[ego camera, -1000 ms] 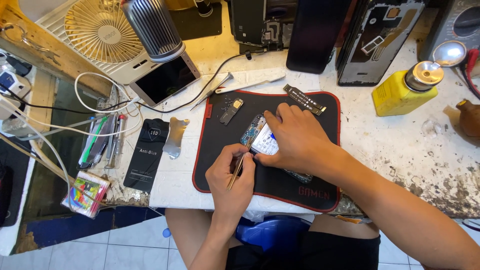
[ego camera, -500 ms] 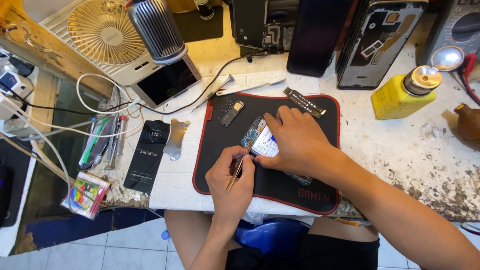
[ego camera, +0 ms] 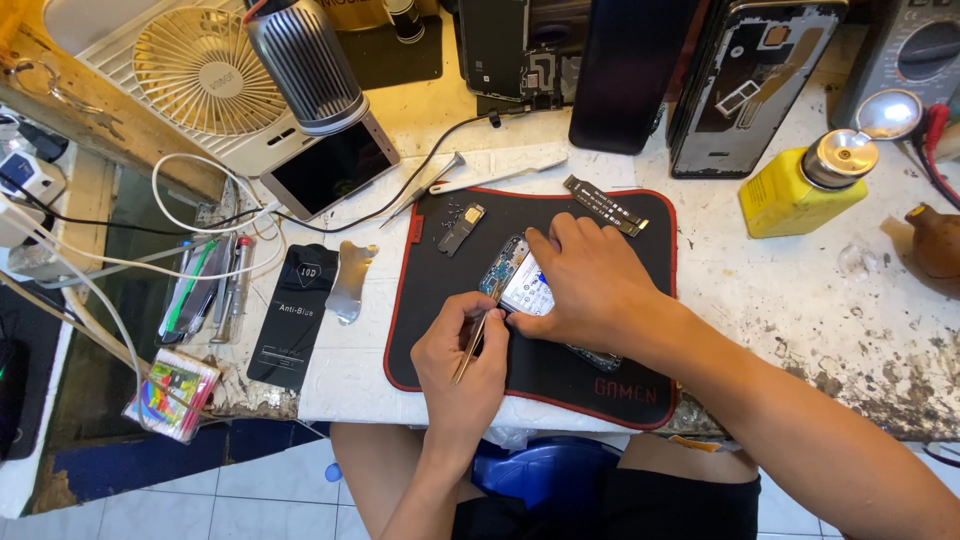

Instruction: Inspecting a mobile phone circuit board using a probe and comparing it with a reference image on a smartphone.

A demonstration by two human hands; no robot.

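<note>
An opened phone point(ego camera: 515, 283) with its circuit board exposed lies on a black mat with a red edge point(ego camera: 560, 385). My right hand point(ego camera: 592, 288) lies over the phone and holds it down against the mat. My left hand point(ego camera: 462, 362) is just below and left of it, pinching gold-coloured tweezers point(ego camera: 468, 352) whose tips point up at the phone's lower left edge. A small metal part point(ego camera: 458, 228), tiny screws and a flat ribbon cable point(ego camera: 604, 204) lie on the far part of the mat.
A yellow squeeze bottle point(ego camera: 792, 192) stands at the right. A white fan point(ego camera: 205, 75), a grey cylinder point(ego camera: 305, 62) and a dark-screened phone point(ego camera: 330, 168) sit at the back left. Phone frames point(ego camera: 745, 80) lean behind. A black packet point(ego camera: 292, 315), pens point(ego camera: 205, 290) and cables lie left.
</note>
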